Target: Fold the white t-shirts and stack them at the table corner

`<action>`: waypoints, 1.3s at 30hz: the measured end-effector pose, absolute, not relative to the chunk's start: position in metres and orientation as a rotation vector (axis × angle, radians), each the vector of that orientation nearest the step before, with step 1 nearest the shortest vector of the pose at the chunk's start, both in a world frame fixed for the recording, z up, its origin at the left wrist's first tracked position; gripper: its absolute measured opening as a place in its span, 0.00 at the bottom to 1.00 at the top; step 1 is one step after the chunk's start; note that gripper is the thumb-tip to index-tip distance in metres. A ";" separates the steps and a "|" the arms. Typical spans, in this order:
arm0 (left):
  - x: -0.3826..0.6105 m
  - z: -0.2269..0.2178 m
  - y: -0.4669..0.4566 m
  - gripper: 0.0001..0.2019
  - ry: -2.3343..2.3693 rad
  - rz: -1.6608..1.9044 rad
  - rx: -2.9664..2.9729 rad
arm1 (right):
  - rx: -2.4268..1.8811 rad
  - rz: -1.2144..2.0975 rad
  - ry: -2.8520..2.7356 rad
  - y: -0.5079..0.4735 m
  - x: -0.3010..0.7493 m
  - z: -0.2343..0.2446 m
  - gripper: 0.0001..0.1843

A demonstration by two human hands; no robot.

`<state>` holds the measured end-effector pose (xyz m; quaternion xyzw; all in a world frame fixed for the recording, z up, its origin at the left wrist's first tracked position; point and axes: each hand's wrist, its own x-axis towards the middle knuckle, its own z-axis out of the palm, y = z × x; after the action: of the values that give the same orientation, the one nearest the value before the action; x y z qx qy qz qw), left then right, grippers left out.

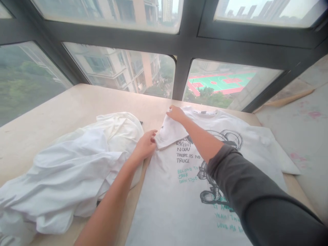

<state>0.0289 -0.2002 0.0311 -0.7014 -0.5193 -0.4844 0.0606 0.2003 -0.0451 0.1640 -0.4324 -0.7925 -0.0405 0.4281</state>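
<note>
A white T-shirt (164,205) with black and green lettering and a sketched figure lies spread on the pale sill, its collar toward the window. Its left sleeve (170,131) is folded inward over the chest. At the sleeve's outer edge near the shoulder, my right hand (175,112) pinches the cloth. My left hand (147,145) grips the fabric at the shirt's left edge, by the lower corner of the folded sleeve; its fingertips are partly hidden. My right forearm covers part of the print.
Left of the shirt, a heap of rumpled white clothes (77,167) lies on the sill (84,99). Dark window frames (123,41) border the far side. At the right stands a wall with a faded floral pattern (302,130), close to the shirt's other sleeve.
</note>
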 end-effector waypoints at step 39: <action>0.074 -0.002 -0.227 0.23 -1.367 -0.781 -1.950 | -0.750 -0.467 -2.177 -0.058 0.218 0.116 0.23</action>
<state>0.0740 -0.2269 -0.0018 -0.7392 -0.5181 -0.2961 0.3123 0.2181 -0.0584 0.1160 -0.2944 -0.8550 -0.1833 0.3857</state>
